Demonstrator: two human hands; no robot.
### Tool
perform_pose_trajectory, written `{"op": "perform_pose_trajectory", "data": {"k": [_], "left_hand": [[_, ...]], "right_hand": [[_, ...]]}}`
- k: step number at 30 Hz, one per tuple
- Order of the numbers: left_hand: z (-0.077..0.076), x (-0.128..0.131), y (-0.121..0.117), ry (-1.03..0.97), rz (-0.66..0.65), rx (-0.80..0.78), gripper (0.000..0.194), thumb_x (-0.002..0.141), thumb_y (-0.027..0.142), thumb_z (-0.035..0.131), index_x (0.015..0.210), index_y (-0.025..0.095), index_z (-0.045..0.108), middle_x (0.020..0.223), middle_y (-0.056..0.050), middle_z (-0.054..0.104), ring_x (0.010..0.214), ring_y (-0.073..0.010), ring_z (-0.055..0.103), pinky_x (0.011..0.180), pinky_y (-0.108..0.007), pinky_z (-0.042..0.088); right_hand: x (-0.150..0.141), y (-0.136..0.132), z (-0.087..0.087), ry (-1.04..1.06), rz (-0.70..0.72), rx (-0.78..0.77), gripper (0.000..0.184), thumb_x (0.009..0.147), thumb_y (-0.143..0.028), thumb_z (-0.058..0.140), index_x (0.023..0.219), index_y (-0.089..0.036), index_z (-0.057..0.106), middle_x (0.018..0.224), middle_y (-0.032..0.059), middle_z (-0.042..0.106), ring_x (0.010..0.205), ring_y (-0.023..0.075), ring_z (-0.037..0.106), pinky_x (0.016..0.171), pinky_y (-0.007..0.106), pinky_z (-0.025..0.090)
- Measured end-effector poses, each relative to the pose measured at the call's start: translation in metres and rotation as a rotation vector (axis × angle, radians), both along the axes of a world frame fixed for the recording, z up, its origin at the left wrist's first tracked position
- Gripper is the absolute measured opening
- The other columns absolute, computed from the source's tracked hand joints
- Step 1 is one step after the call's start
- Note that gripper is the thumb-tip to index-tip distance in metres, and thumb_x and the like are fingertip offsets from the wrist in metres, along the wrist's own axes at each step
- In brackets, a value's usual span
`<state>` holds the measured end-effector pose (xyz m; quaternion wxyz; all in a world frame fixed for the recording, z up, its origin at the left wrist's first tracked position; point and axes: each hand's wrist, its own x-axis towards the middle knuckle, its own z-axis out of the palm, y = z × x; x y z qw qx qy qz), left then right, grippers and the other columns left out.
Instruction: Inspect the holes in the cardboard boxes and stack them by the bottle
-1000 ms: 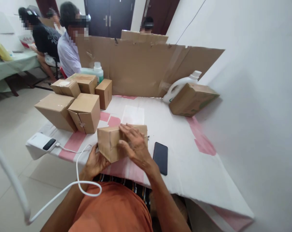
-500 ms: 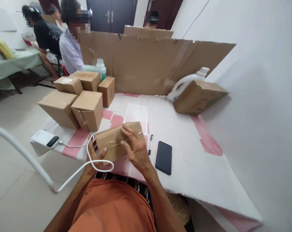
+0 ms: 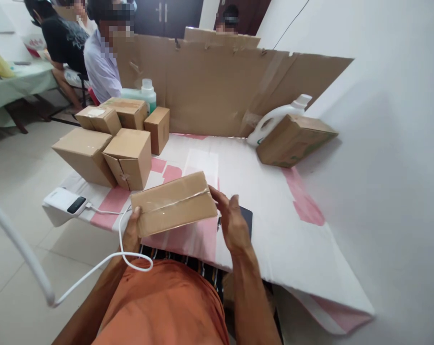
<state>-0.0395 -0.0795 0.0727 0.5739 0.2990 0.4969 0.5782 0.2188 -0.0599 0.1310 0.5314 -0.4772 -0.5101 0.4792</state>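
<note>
A small closed cardboard box (image 3: 173,203) is held tilted above the front of the table, its long taped seam turned up toward me. My left hand (image 3: 132,232) grips the box's left end, thumb on the near face and the other fingers mostly hidden behind it. At the right end is my right hand (image 3: 234,223), its fingers stretched along the edge and thumb raised off the cardboard; whether the fingertips touch the box I cannot tell. Partly behind that hand lies a dark phone (image 3: 247,218). A pen (image 3: 218,224) shows only in part beside it.
Several cardboard boxes (image 3: 126,158) stand at the left, with a green-liquid bottle (image 3: 149,93) behind. A power bank (image 3: 64,201) feeds a looping white cable (image 3: 94,275). At right, a box (image 3: 292,141) leans by a white jug (image 3: 274,120). A cardboard screen (image 3: 209,91) backs the table.
The box has turned so its taped seam faces up. My right hand has left the box's face and shifted right to its end, now covering part of the phone and pen.
</note>
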Motion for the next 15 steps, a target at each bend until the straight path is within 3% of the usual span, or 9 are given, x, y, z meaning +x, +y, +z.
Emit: {"op": "perform_pose_trajectory", "data": {"k": [4,7,11,13,15], "left_hand": [[-0.006,0.006,0.007,-0.301,-0.08,-0.13,0.059,0.09,0.072,0.056,0.12,0.024,0.069,0.114,-0.011,0.081,0.106,-0.0347,0.077,0.082,-0.05,0.067],[-0.004,0.011,0.009,-0.362,-0.173,-0.22,0.055,0.092,0.07,0.052,0.116,0.024,0.069,0.108,-0.012,0.081,0.098,-0.0357,0.078,0.079,-0.055,0.066],[-0.007,0.013,0.009,-0.374,-0.299,-0.248,0.063,0.093,0.074,0.044,0.118,0.022,0.07,0.112,-0.016,0.08,0.102,-0.0405,0.077,0.078,-0.062,0.065],[-0.011,0.011,0.01,-0.379,-0.343,-0.202,0.068,0.093,0.079,0.041,0.118,0.023,0.071,0.116,-0.016,0.079,0.109,-0.0415,0.075,0.08,-0.062,0.064],[-0.016,0.007,0.013,-0.395,-0.339,-0.136,0.066,0.091,0.079,0.046,0.117,0.025,0.071,0.117,-0.014,0.079,0.112,-0.0406,0.073,0.083,-0.061,0.063]], "right_hand": [[0.012,-0.028,0.052,-0.203,0.052,0.225,0.05,0.109,-0.061,0.035,0.135,-0.042,0.073,0.146,-0.0027,0.069,0.144,0.0304,0.056,0.125,0.056,0.038],[0.022,-0.04,0.075,-0.257,0.097,0.256,0.043,0.108,-0.057,0.044,0.134,-0.041,0.073,0.142,-0.001,0.071,0.141,0.0312,0.058,0.124,0.057,0.041],[0.032,-0.043,0.083,-0.2,0.089,0.263,0.04,0.109,-0.053,0.046,0.136,-0.04,0.072,0.138,0.0014,0.074,0.137,0.0324,0.062,0.121,0.06,0.043],[0.037,-0.038,0.08,-0.237,0.052,0.301,0.039,0.106,-0.056,0.053,0.137,-0.04,0.071,0.145,0.0018,0.069,0.145,0.0334,0.055,0.125,0.061,0.037],[0.039,-0.03,0.075,-0.27,0.017,0.312,0.05,0.096,-0.063,0.067,0.142,-0.042,0.067,0.157,0.0011,0.058,0.154,0.0346,0.042,0.129,0.062,0.03]]}}
